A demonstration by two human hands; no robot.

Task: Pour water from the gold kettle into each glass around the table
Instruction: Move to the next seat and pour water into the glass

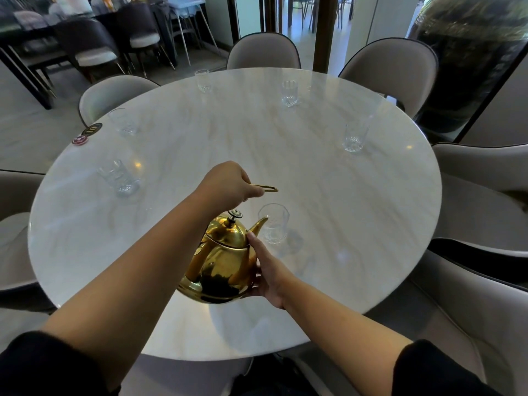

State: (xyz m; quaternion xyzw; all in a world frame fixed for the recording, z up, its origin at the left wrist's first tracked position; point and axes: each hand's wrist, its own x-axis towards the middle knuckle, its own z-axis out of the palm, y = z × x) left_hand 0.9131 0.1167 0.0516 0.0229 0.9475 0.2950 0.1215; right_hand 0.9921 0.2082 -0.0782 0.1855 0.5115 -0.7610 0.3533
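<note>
The gold kettle (223, 261) hangs above the near part of the round marble table (314, 195), tipped forward. Its spout touches the rim of the nearest glass (274, 224). My left hand (231, 184) is closed around the kettle's thin top handle. My right hand (268, 270) presses flat against the kettle's right side and underside. Several other clear glasses stand around the table: one at far left (203, 80), one at the far middle (290, 93), one on the right (355, 136), and two on the left (124, 121) (120, 177).
Grey upholstered chairs (263, 51) ring the table on all sides. Two small round badges (87, 133) lie at the table's left edge. Dark dining furniture (85, 41) stands at the back left, and a glass wall (468, 67) at the right.
</note>
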